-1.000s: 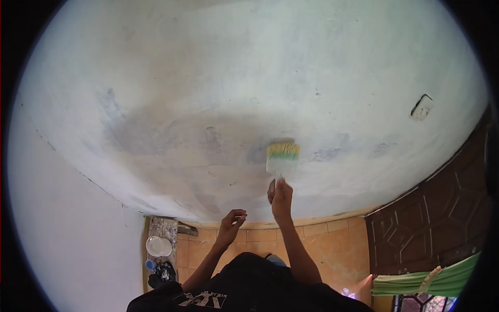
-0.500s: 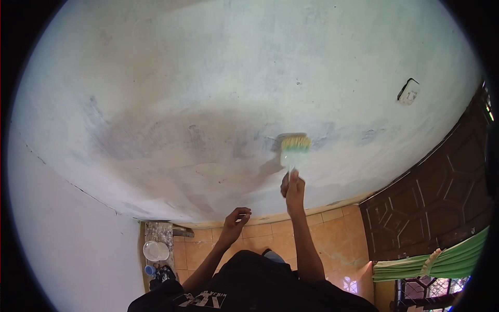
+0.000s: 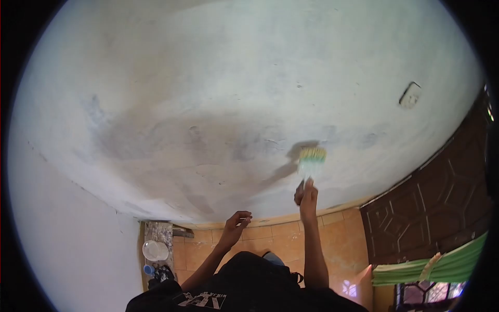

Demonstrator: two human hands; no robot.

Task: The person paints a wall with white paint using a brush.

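Observation:
My right hand [image 3: 306, 195] is wrapped round the handle of a wide brush [image 3: 312, 160] with yellowish bristles and a pale green and white body. The bristles point up, close to the whitish wall [image 3: 234, 83], and the brush's shadow falls just to their upper left. Whether the bristles touch the wall, I cannot tell. Lower down and to the left, my left hand [image 3: 238, 222] hangs in front of the wall's base with fingers curled but apart, holding nothing. Grey, patchy areas mark the wall to the left of the brush.
A switch plate [image 3: 410, 95] sits on the wall at upper right. At lower left a stained bench [image 3: 165, 230] bears a white tub [image 3: 150, 250] and a blue cup [image 3: 149, 270]. Tiled floor [image 3: 332, 244] lies below; a dark panelled door [image 3: 416, 208] and green curtain [image 3: 405, 274] stand right.
My right hand and the brush have moved right and slightly down, and the brush's shadow has shifted with them. My left hand has barely moved.

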